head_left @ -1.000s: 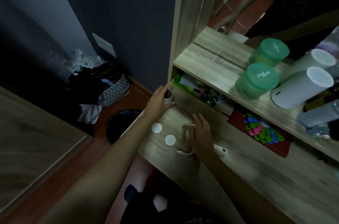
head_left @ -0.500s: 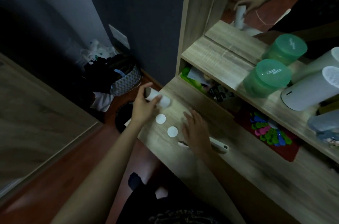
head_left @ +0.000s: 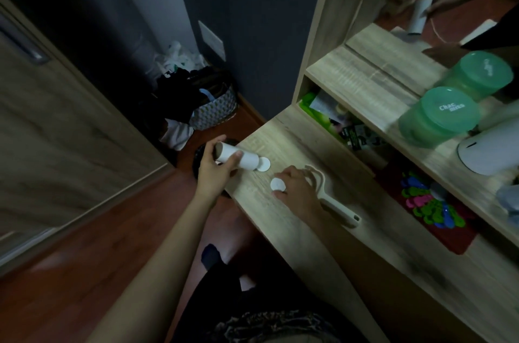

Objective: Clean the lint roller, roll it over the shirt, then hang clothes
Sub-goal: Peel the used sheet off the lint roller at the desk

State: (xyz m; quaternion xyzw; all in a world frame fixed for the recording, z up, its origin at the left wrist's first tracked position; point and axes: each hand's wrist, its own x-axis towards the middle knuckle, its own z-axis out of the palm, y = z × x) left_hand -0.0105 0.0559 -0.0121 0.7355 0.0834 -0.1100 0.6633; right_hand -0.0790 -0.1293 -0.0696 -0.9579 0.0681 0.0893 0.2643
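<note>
My left hand (head_left: 216,171) grips a white lint roll tube (head_left: 238,160), held sideways over the left end of the wooden desk (head_left: 309,230). A white round cap (head_left: 264,164) lies on the desk at the tube's right end. My right hand (head_left: 297,191) pinches a second white round cap (head_left: 277,184) at the fingertips. The cream lint roller handle (head_left: 334,202) lies on the desk under and behind my right hand, its bare frame pointing away from me.
A dark round bin (head_left: 202,157) sits on the floor beside the desk's left end, with a laundry basket (head_left: 210,109) further back by the wall. Shelves hold green jars (head_left: 438,118), a white canister (head_left: 488,149) and coloured clips (head_left: 429,208). A mirror (head_left: 421,14) reflects the tube.
My left hand lifted the tube from the desk's back corner and turned it sideways near the caps. My right hand left the handle and took hold of a round cap.
</note>
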